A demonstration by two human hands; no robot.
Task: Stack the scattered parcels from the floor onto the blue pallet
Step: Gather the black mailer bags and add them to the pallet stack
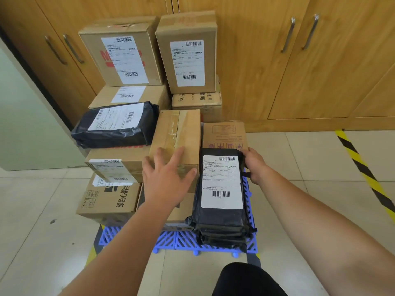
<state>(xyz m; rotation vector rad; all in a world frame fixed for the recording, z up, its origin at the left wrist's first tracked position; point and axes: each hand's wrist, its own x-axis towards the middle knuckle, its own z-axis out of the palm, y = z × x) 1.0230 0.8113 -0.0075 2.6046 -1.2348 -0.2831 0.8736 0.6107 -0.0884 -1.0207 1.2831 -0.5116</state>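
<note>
The blue pallet [171,240] lies on the tiled floor, loaded with stacked cardboard boxes and black bags. My left hand [168,178] rests flat, fingers spread, on the near end of a taped brown box [181,129] in the middle of the stack. My right hand [255,165] grips the far right edge of a black plastic parcel [222,218] with a white label, which lies on the pallet's right side. Another black parcel [115,127] sits on boxes at the left. Two tall labelled boxes [188,54] stand at the back.
Wooden cabinets [320,60] with metal handles stand right behind the stack. A pale green wall panel [27,124] is at the left. Yellow-black tape [363,167] runs across the floor tiles at the right. My knee [245,280] shows at the bottom.
</note>
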